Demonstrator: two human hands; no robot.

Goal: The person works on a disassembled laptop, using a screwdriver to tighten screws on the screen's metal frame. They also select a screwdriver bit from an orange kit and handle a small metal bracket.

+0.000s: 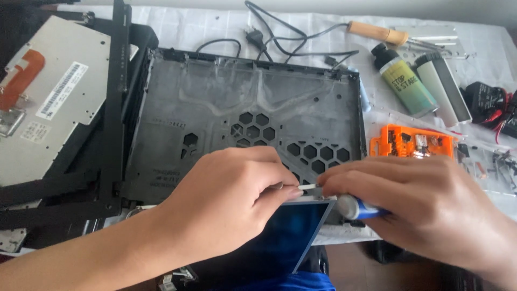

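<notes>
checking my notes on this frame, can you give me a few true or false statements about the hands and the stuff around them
1. The left hand pinches a thin white stick. True.
2. The right hand holds a wooden-handled tool. False: it grips a blue-and-silver tool; the wooden-handled tool lies at the table's far edge.
3. The orange bit holder lies to the right of the dark laptop shell. True.
4. Both hands are far apart. False: their fingertips nearly meet.
</notes>
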